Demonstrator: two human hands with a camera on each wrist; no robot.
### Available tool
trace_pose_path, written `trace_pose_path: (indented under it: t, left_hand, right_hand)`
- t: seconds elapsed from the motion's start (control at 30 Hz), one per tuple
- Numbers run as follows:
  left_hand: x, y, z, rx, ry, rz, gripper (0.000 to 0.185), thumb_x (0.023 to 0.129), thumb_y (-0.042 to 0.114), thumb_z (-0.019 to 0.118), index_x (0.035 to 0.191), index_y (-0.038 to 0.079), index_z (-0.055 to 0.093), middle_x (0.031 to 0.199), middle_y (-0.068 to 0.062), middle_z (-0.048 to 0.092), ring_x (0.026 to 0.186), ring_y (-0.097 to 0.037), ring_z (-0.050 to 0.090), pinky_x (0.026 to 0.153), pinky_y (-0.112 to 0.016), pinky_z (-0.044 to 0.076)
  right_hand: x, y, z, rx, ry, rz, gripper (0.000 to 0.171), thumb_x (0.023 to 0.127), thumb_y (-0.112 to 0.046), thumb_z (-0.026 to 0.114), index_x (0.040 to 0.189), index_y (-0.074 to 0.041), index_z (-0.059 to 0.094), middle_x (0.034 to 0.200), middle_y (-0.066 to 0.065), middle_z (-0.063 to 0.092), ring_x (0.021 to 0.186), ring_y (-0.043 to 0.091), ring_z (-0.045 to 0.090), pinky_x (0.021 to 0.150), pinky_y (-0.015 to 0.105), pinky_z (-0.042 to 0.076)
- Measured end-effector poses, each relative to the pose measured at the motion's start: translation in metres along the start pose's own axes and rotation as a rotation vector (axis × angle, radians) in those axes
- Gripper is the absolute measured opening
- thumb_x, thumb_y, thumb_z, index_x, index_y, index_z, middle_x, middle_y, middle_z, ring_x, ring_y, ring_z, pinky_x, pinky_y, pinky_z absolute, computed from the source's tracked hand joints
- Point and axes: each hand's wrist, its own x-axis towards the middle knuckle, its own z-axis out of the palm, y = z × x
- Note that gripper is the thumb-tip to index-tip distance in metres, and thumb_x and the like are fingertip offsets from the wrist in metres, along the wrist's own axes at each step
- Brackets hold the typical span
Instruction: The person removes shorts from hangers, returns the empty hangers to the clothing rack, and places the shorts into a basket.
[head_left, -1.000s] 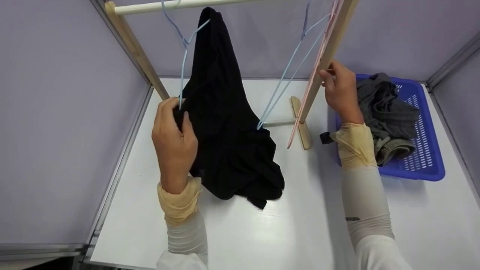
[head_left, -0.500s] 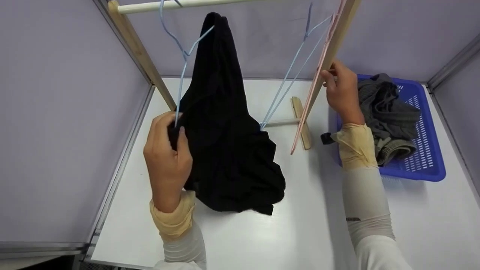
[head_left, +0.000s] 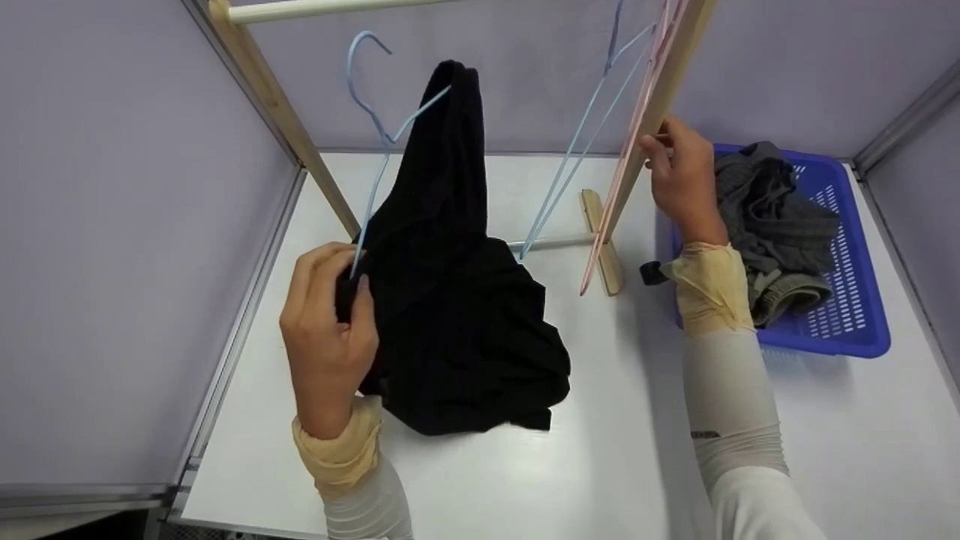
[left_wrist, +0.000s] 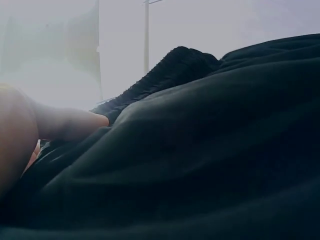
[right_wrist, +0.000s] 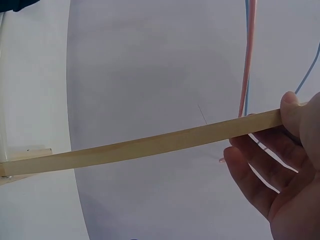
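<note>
My left hand [head_left: 326, 337] pinches black pants [head_left: 465, 322] at the waistband together with the lower corner of a light blue wire hanger [head_left: 372, 202]. The hanger's other shoulder pokes into the raised waistband, and its hook [head_left: 350, 71] shows in full below the rack's top rail [head_left: 322, 9]. The pants' legs hang bunched over the white table. In the left wrist view, the thumb [left_wrist: 75, 122] lies on the cloth near the gathered waistband [left_wrist: 170, 70]. My right hand [head_left: 682, 172] grips the rack's right wooden upright [head_left: 656, 120], thumb on one side, fingers on the other.
A pink hanger [right_wrist: 246, 75] and another blue hanger [head_left: 565, 165] hang close to the right upright. A blue basket [head_left: 879, 330] holding dark grey clothes [head_left: 780, 217] stands at the right. The rack's left upright [head_left: 289, 135] is behind my left hand.
My left hand has moved down and slightly left, toward me, with the pants and blue hanger. The hanger's hook has dropped from beside the top rail to below it. My right hand stays put.
</note>
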Motion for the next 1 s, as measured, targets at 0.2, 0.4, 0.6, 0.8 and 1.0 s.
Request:
trace_pose_path:
  t: [0.2,0.4,0.6,0.8,1.0]
  left_hand:
    - [-0.01,-0.009,-0.001,0.023,-0.021,-0.012,0.02,0.101,0.003,0.065,0.119,-0.002,0.074,0.128,-0.02,0.07,0.112,-0.03,0.071,0.105,-0.018,0.051]
    - [-0.019,-0.017,-0.001,-0.003,-0.06,-0.017,0.025,0.1,0.002,0.066,0.123,-0.001,0.074,0.131,-0.017,0.075,0.121,-0.032,0.074,0.112,-0.016,0.05]
    - [-0.023,-0.022,0.001,-0.045,-0.119,-0.044,0.027,0.099,0.002,0.068,0.126,0.001,0.075,0.122,-0.017,0.08,0.116,-0.033,0.077,0.107,-0.011,0.051]
    - [-0.028,-0.03,0.0,-0.059,-0.197,-0.076,0.028,0.1,0.004,0.069,0.126,0.003,0.075,0.121,-0.016,0.08,0.108,-0.028,0.078,0.1,-0.007,0.05]
    - [-0.034,-0.044,-0.004,-0.11,-0.282,-0.125,0.025,0.098,0.005,0.071,0.123,0.004,0.076,0.109,-0.014,0.083,0.082,-0.015,0.074,0.083,-0.008,0.053]
  right_hand:
    - [-0.001,0.0,0.0,-0.001,0.017,-0.016,0.034,0.11,-0.024,0.058,0.133,-0.001,0.069,0.124,0.021,0.075,0.114,0.033,0.074,0.081,0.005,0.049]
    - [-0.005,-0.002,0.0,-0.008,0.041,-0.036,0.037,0.108,-0.025,0.061,0.134,0.0,0.069,0.124,0.021,0.077,0.112,0.033,0.075,0.082,0.005,0.046]
    - [-0.015,-0.007,-0.001,-0.009,0.085,0.019,0.038,0.108,-0.029,0.064,0.139,-0.007,0.069,0.126,0.015,0.078,0.113,0.028,0.075,0.084,0.006,0.046]
    - [-0.035,-0.012,0.0,0.028,0.201,0.09,0.029,0.108,-0.024,0.063,0.127,-0.004,0.073,0.11,0.012,0.078,0.09,-0.003,0.066,0.078,0.013,0.046]
    - [-0.069,-0.013,0.011,0.115,0.16,0.27,0.022,0.107,-0.016,0.063,0.108,0.002,0.076,0.086,0.008,0.075,0.07,-0.004,0.066,0.067,0.012,0.053]
